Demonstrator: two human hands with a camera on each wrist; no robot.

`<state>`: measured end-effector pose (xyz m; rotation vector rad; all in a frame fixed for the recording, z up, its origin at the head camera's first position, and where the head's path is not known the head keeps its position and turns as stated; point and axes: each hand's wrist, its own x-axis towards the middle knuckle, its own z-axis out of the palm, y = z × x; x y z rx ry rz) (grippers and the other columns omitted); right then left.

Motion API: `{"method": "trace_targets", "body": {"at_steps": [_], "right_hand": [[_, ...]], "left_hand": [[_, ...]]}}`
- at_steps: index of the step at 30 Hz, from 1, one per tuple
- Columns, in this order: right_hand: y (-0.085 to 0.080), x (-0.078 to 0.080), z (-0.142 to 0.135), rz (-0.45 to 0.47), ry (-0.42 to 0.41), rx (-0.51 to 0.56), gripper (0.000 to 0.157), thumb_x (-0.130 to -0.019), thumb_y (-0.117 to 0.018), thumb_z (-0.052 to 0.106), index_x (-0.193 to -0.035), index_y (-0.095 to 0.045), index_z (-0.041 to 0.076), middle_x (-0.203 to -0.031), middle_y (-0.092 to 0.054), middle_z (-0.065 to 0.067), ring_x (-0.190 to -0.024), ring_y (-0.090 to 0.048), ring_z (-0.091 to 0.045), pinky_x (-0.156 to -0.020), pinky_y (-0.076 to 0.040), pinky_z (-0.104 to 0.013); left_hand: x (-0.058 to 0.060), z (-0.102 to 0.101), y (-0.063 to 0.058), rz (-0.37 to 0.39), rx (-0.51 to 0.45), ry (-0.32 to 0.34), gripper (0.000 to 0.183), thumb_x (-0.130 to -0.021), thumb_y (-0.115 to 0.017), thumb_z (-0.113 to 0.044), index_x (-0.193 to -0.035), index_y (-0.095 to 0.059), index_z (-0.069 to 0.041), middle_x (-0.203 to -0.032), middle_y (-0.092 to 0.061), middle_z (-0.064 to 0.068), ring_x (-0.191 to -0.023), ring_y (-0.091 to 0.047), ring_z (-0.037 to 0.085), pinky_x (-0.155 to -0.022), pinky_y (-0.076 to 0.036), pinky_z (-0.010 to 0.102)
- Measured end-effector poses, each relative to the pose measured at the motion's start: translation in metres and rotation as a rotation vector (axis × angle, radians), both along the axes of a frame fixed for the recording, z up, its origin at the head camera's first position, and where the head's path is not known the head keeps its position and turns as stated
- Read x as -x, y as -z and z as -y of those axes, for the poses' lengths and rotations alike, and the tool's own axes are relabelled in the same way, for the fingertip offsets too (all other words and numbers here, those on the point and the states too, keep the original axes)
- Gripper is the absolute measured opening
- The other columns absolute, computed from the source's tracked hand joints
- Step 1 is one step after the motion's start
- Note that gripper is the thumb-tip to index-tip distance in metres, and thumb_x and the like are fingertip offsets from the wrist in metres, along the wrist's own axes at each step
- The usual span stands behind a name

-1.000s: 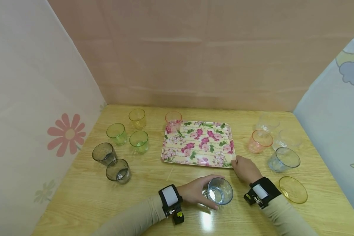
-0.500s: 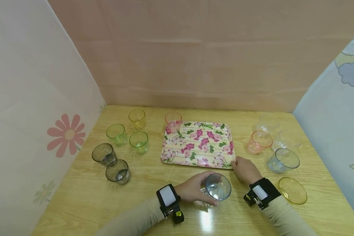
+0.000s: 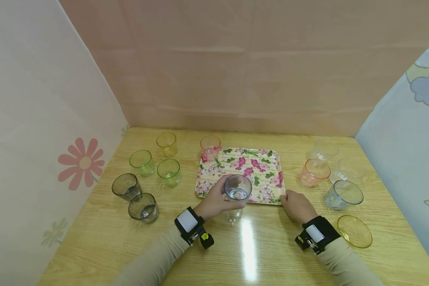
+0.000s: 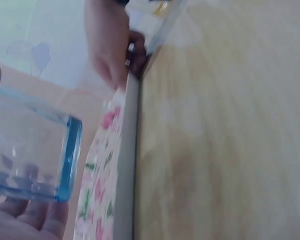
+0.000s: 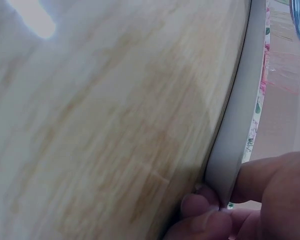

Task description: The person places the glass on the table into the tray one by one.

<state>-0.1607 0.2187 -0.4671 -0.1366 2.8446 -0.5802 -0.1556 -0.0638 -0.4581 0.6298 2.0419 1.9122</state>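
My left hand [image 3: 214, 201] grips a pale blue glass [image 3: 238, 187] around its side, held up at the front edge of the flowered tray [image 3: 248, 161]. In the left wrist view the glass [image 4: 32, 145] shows a thick blue base clear of the table, fingers wrapped beneath its wall. My right hand [image 3: 298, 206] pinches the tray's front right corner; in the right wrist view the thumb and fingers [image 5: 260, 180] close over the grey rim [image 5: 235, 115]. A pink glass [image 3: 210, 149] stands at the tray's back left corner.
On the left stand two grey glasses [image 3: 143, 207], two green glasses [image 3: 168, 172] and a yellow glass [image 3: 166, 145]. To the right are a pink glass [image 3: 314, 172], a blue glass [image 3: 343, 194], a yellow glass [image 3: 354, 231] and clear glasses [image 3: 346, 170]. Curtains hang around the table.
My left hand has lifted the blue glass from the table's front and carried it left and forward to the tray's front edge. The right hand stays on the tray corner.
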Motion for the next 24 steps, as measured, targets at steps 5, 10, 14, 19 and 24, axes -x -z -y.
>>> {"method": "trace_targets", "body": {"at_steps": [5,10,14,19,24], "right_hand": [[0.001,0.000,0.000,-0.003,0.002,-0.003,0.029,-0.097,-0.040,0.020,-0.073,-0.046,0.006,-0.059,-0.039,-0.006,-0.052,-0.039,-0.018,-0.051,-0.029,-0.030],[0.002,0.000,0.000,-0.008,-0.005,-0.004,0.028,-0.097,-0.040,0.020,-0.073,-0.046,0.005,-0.059,-0.039,-0.007,-0.052,-0.039,-0.019,-0.051,-0.029,-0.030],[0.002,0.000,0.001,-0.012,-0.007,-0.005,0.028,-0.097,-0.040,0.020,-0.073,-0.046,0.006,-0.059,-0.039,-0.007,-0.052,-0.039,-0.019,-0.051,-0.028,-0.030],[0.002,0.000,0.000,-0.012,-0.011,-0.001,0.028,-0.097,-0.040,0.020,-0.073,-0.046,0.006,-0.059,-0.039,-0.007,-0.052,-0.038,-0.018,-0.052,-0.028,-0.030],[0.002,0.000,-0.001,-0.004,-0.011,0.001,0.028,-0.097,-0.040,0.020,-0.074,-0.046,0.006,-0.060,-0.039,-0.007,-0.052,-0.038,-0.018,-0.052,-0.029,-0.030]], "left_hand": [[0.015,0.013,0.000,0.015,0.015,-0.158,0.075,-0.077,-0.079,-0.019,-0.139,-0.036,-0.018,-0.136,-0.045,0.007,-0.127,-0.041,0.028,-0.101,-0.036,0.048],[0.027,0.024,-0.001,0.027,0.056,-0.275,0.079,-0.076,-0.079,-0.023,-0.141,-0.033,-0.016,-0.136,-0.043,0.011,-0.126,-0.041,0.029,-0.099,-0.039,0.044],[0.036,0.029,0.000,0.028,0.089,-0.389,0.081,-0.076,-0.079,-0.024,-0.141,-0.033,-0.014,-0.135,-0.044,0.011,-0.125,-0.042,0.027,-0.099,-0.039,0.044],[0.043,0.034,0.003,0.053,0.133,-0.487,0.085,-0.073,-0.081,-0.026,-0.142,-0.032,-0.016,-0.134,-0.045,0.009,-0.124,-0.043,0.025,-0.099,-0.038,0.043],[0.048,0.037,0.005,0.050,0.163,-0.507,0.083,-0.074,-0.081,-0.026,-0.140,-0.033,-0.015,-0.135,-0.045,0.010,-0.124,-0.044,0.026,-0.098,-0.040,0.041]]}}
